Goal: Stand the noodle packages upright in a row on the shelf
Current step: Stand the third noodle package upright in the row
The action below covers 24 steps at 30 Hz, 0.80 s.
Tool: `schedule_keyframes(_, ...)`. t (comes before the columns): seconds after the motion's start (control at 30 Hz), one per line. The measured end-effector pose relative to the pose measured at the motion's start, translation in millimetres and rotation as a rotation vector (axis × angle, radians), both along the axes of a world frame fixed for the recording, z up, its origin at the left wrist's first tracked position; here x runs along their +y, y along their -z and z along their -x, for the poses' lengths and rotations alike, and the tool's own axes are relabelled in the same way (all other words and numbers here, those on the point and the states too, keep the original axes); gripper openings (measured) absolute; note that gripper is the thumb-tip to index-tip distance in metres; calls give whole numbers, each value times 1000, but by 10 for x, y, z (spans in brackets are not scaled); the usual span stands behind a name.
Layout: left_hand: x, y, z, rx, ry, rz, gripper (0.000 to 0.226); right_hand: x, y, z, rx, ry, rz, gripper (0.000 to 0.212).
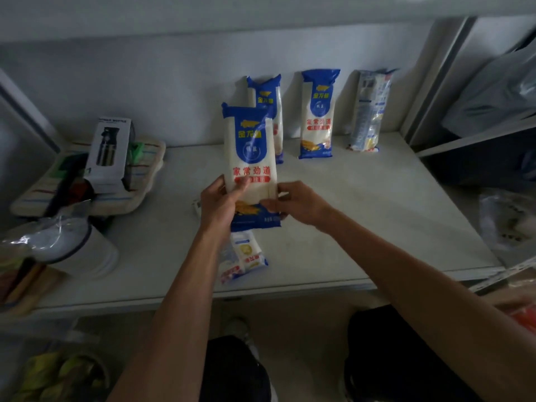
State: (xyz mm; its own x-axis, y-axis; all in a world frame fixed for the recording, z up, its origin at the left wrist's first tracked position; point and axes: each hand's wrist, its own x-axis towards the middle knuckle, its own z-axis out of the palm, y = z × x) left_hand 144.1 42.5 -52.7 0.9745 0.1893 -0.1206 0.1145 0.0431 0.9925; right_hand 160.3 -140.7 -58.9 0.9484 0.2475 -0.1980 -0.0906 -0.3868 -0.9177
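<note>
A blue-and-white noodle package (250, 152) is held upright above the middle of the shelf (362, 198). My left hand (219, 204) grips its lower left side and my right hand (298, 203) grips its lower right edge. Three packages stand upright against the back wall: one (271, 97) partly hidden behind the held package, one (317, 114) to its right, and a paler one (368, 111) further right. Another small package (246, 255) lies flat near the shelf's front edge, below my left forearm.
A boxed spray bottle (111, 152) rests on folded striped cloths (139, 181) at the left. A white lidded container (81, 250) sits at the front left. A grey upright post (435, 82) bounds the shelf on the right, with plastic bags (504, 221) beyond.
</note>
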Motion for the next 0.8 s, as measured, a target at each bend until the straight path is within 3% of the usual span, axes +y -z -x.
schedule_keyframes(0.1, 167, 17, -81, -85, 11, -92, 32, 254, 102, -108, -13, 97, -71, 28)
schedule_keyframes(0.2, 290, 91, -122, -102, 19, -166, 56, 484, 222, -260, 24, 156, -147, 30)
schedule_keyframes(0.43, 412, 437, -148, -19, 98, -405, 61, 835, 320, -864, 95, 313, -264, 32)
schedule_keyframes(0.53, 428, 545, -110, 86, 168, -509, 66, 936, 330, -1068, 106, 348, -241, 37)
schedule_keyframes(0.67, 430, 573, -147, 99, 253, -590, 72, 1107, 403, -1247, 108, 403, -144, 24)
schedule_keyframes(0.8, 364, 591, -142, 66, 324, -717, 74, 1323, 319, -1388, 115, 414, -111, 37)
